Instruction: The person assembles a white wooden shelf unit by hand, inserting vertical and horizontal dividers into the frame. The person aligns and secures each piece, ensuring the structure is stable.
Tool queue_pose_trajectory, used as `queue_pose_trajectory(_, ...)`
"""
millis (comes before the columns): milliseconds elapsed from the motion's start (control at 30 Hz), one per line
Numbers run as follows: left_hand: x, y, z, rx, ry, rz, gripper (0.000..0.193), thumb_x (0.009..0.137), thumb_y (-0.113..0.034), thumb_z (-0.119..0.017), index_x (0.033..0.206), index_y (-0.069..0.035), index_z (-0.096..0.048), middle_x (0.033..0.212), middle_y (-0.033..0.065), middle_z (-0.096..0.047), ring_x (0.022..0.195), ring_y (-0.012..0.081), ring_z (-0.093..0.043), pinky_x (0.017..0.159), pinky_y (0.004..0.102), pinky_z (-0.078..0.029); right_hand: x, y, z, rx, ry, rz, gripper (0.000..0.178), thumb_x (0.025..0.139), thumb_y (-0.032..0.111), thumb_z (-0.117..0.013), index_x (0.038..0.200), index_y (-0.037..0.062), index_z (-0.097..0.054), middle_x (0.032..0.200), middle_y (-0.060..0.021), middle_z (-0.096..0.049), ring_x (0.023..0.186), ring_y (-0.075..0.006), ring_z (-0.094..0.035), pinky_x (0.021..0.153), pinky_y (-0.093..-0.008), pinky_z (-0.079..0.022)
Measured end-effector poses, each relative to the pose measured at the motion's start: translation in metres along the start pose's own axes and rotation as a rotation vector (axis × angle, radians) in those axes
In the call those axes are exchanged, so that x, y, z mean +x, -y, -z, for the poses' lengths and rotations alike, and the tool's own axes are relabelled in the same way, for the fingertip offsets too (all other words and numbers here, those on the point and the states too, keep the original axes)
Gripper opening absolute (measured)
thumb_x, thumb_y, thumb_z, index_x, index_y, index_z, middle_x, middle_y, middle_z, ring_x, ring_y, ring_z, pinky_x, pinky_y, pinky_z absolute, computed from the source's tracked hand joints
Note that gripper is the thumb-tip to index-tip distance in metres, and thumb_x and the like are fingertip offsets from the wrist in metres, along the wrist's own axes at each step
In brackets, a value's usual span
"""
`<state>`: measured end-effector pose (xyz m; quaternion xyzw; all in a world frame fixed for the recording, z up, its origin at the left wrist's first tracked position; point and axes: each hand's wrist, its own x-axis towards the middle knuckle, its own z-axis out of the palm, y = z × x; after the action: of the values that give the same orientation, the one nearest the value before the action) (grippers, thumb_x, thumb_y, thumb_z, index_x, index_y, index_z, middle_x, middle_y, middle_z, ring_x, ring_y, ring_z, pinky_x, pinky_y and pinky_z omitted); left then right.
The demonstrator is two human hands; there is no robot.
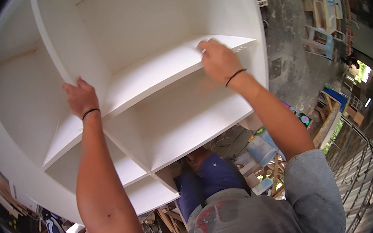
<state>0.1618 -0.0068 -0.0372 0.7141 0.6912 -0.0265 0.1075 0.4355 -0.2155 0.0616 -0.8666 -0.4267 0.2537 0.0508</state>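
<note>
A large white shelving cabinet [164, 82] with several open compartments fills the view in front of me. My left hand [82, 98] is wrapped around the front edge of its upright divider [49, 44], just above where the divider meets a horizontal shelf. At the right, my right hand [219, 59] is at the front edge of the white shelf [159, 76], its fingers curled and pressed together. Motion smears those fingers a little, and whatever they may hold is hidden. Both wrists wear a thin dark band.
Grey concrete floor [290, 54] runs along the cabinet's right side. A light blue stool-like frame [320, 42] stands farther right. Close to my legs are a pale blue bucket [261, 149] and scraps of wood. More boards [1, 188] are piled at the left, beyond the cabinet.
</note>
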Motion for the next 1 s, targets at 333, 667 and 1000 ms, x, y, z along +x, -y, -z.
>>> queue_pose_trajectory(333, -0.001, -0.004, 0.004, -0.049, 0.067, 0.024, 0.038, 0.094, -0.036, -0.051, 0.102, 0.001, -0.043, 0.083, 0.0233, -0.066, 0.080, 0.0431, -0.065, 0.068, 0.0511, -0.051, 0.013, -0.142, 0.074, -0.698, 0.134, -0.194, 0.022, 0.083, 0.007, -0.053, 0.100, 0.0115, -0.067, 0.100, -0.0141, -0.061, 0.095, -0.0336, -0.062, 0.083, -0.0445, -0.050)
queue_pose_trajectory(667, -0.004, -0.005, 0.002, -0.068, 0.021, 0.024, 0.038, 0.094, -0.036, -0.052, 0.104, 0.000, -0.043, 0.083, 0.0238, -0.066, 0.079, 0.0432, -0.065, 0.068, 0.0507, -0.051, 0.012, -0.155, 0.047, -0.733, 0.062, -0.277, 0.022, 0.083, 0.010, -0.055, 0.101, 0.0101, -0.067, 0.096, -0.0151, -0.062, 0.090, -0.0341, -0.064, 0.078, -0.0436, -0.051)
queue_pose_trajectory(1000, -0.004, -0.004, 0.003, -0.069, 0.046, 0.015, 0.039, 0.094, -0.035, -0.052, 0.104, 0.002, -0.044, 0.082, 0.0235, -0.065, 0.077, 0.0425, -0.065, 0.067, 0.0499, -0.051, -0.027, 0.056, -0.059, -0.081, 0.025, 0.030, 0.017, 0.087, 0.012, -0.053, 0.091, 0.0056, -0.068, 0.077, -0.0160, -0.058, 0.074, -0.0350, -0.060, 0.065, -0.0449, -0.050)
